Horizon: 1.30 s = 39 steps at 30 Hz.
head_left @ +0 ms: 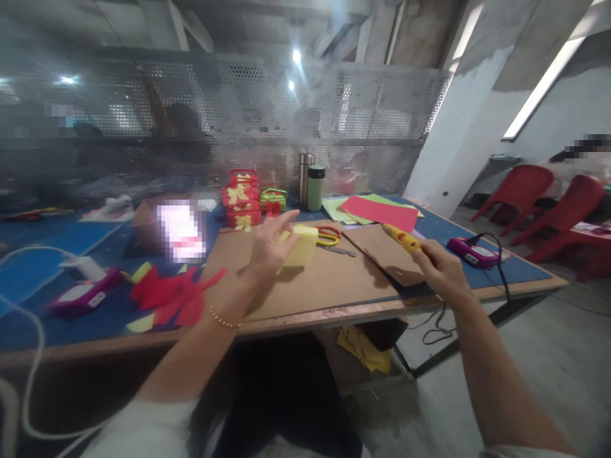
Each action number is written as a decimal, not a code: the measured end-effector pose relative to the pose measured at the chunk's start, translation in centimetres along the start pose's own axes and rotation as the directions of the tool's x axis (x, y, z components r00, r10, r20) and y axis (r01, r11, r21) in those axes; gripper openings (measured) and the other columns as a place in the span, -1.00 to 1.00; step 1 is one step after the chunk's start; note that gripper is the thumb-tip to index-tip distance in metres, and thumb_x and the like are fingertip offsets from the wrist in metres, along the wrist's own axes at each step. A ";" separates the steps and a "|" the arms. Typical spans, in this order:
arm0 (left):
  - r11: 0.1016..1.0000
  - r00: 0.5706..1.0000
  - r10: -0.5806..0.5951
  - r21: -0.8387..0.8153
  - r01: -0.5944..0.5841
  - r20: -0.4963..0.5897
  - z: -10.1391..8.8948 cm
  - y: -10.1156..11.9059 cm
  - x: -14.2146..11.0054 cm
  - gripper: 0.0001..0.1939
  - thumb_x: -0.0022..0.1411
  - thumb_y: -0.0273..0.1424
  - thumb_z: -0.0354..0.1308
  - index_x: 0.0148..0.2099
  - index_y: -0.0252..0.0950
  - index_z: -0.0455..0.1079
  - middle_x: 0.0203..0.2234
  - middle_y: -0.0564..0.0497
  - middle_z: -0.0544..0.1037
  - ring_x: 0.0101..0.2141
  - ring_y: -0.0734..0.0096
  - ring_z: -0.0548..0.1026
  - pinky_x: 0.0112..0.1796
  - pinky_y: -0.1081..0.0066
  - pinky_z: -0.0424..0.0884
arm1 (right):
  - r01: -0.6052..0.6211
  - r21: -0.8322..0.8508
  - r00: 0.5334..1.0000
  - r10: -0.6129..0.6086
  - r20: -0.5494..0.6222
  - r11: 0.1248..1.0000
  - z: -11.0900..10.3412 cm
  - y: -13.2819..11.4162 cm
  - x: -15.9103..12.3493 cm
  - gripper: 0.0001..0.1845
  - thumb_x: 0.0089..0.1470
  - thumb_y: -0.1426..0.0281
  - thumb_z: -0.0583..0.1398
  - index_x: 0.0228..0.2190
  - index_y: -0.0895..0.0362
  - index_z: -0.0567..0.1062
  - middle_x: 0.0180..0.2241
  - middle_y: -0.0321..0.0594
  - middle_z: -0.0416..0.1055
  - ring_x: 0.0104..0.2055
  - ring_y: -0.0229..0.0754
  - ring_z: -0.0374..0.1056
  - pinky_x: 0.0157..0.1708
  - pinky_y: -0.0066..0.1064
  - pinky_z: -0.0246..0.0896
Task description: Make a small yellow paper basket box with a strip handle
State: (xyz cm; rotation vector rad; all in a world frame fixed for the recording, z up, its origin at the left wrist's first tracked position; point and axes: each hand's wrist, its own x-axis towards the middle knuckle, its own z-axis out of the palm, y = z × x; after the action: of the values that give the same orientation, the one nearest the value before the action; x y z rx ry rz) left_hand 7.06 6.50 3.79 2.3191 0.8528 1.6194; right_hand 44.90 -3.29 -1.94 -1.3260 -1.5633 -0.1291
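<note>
My left hand (270, 247) grips the left side of a small pale yellow box-shaped piece (303, 247) just above the brown board, its upper fingers stretched out. My right hand (442, 270) is closed round the handle of a yellow glue gun (400, 237), whose nozzle points up and left. A gap lies between the gun and the yellow piece. Behind that piece are scissors with red and yellow handles (328, 235), beside a grey blade (341, 251). The brown board (267, 299) lies beneath my left hand.
Red bow-trimmed boxes (242, 200), a small green box (273, 199) and a green bottle (315, 189) stand at the back. Red pieces (174, 296), a bright phone (180, 230) and purple devices (88, 294) are left and right. Coloured sheets (382, 213) lie behind the gun.
</note>
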 end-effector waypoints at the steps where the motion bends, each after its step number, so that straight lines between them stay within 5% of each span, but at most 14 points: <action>1: 0.999 1.000 0.023 0.037 -0.022 -0.010 0.0 -0.1 0.0 -0.56 0.29 -0.44 0.29 0.20 -0.11 0.51 -0.25 0.00 0.64 -0.11 0.23 0.56 0.14 0.01 0.44 | 0.007 -0.075 1.000 -0.006 0.014 0.997 -0.1 1.3 0.2 -0.48 0.28 -0.09 0.13 -0.23 0.07 0.62 -0.35 -0.10 0.51 -0.36 -0.04 0.38 -0.33 -0.22 0.31; 8: 0.982 0.992 0.126 0.144 -0.122 -0.016 0.0 -0.5 -0.1 -0.56 0.31 -0.47 0.27 0.21 -0.12 0.51 -0.27 -0.02 0.63 -0.13 0.19 0.53 0.11 -0.01 0.38 | 0.046 -0.396 0.986 0.022 0.166 0.917 0.5 5.5 1.1 -0.64 0.24 0.16 0.14 -0.18 0.14 0.61 -0.18 0.07 0.49 -0.18 0.07 0.42 -0.11 -0.11 0.38; 17: 0.972 0.980 0.193 0.149 -0.183 -0.052 0.0 -1.4 0.1 -0.53 0.28 -0.48 0.26 0.21 -0.08 0.52 -0.26 -0.02 0.63 -0.16 0.17 0.53 0.06 0.03 0.41 | -0.008 -0.439 0.941 0.156 0.301 0.899 0.3 4.8 2.5 -0.63 0.16 0.32 0.24 -0.05 0.23 0.61 -0.07 0.12 0.49 -0.09 0.09 0.46 -0.03 -0.08 0.40; 21: 0.988 0.991 0.128 0.096 -0.124 -0.042 -0.1 -0.8 0.0 -0.54 0.29 -0.46 0.25 0.22 -0.11 0.51 -0.22 -0.02 0.64 -0.13 0.19 0.54 0.08 0.07 0.44 | 0.018 -0.478 0.982 0.075 0.175 0.878 1.4 2.3 3.1 -0.67 0.14 0.35 0.26 -0.07 0.18 0.64 0.02 0.18 0.49 0.02 0.23 0.42 0.03 0.06 0.35; 25: 0.995 0.996 0.086 0.049 -0.086 -0.008 -0.3 -0.2 0.0 -0.55 0.30 -0.45 0.24 0.22 -0.15 0.50 -0.22 -0.01 0.64 -0.13 0.25 0.56 0.08 0.12 0.48 | 0.150 -0.035 0.976 -0.142 0.163 0.988 5.0 -3.7 4.8 -0.68 0.30 0.19 0.20 -0.09 0.08 0.65 -0.14 -0.01 0.54 -0.16 0.00 0.47 -0.11 -0.14 0.42; 30: 0.994 0.997 0.080 0.075 -0.079 -0.013 -0.6 -0.2 0.1 -0.54 0.30 -0.44 0.26 0.23 -0.16 0.49 -0.23 0.01 0.66 -0.10 0.23 0.57 0.11 0.09 0.44 | 0.168 0.365 0.909 -0.288 0.303 0.916 10.3 -10.9 7.3 -0.55 0.23 0.02 0.28 -0.01 0.04 0.62 -0.16 -0.13 0.57 -0.19 -0.14 0.47 -0.16 -0.29 0.43; 39: 0.994 1.000 0.028 0.106 -0.029 0.006 -0.2 -0.7 0.2 -0.50 0.25 -0.47 0.31 0.23 -0.13 0.50 -0.22 0.01 0.68 -0.09 0.21 0.56 0.13 0.07 0.39 | 0.054 0.553 0.913 -0.265 0.310 0.831 14.4 -12.4 7.0 -0.43 0.15 -0.15 0.27 -0.17 0.08 0.65 -0.27 -0.16 0.60 -0.21 -0.09 0.47 -0.15 -0.26 0.42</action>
State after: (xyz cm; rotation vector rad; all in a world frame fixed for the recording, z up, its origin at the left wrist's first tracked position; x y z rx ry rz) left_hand 6.70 7.11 3.68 2.4154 0.9304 1.6172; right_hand 27.47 5.88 2.78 -0.7929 -1.8563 0.4614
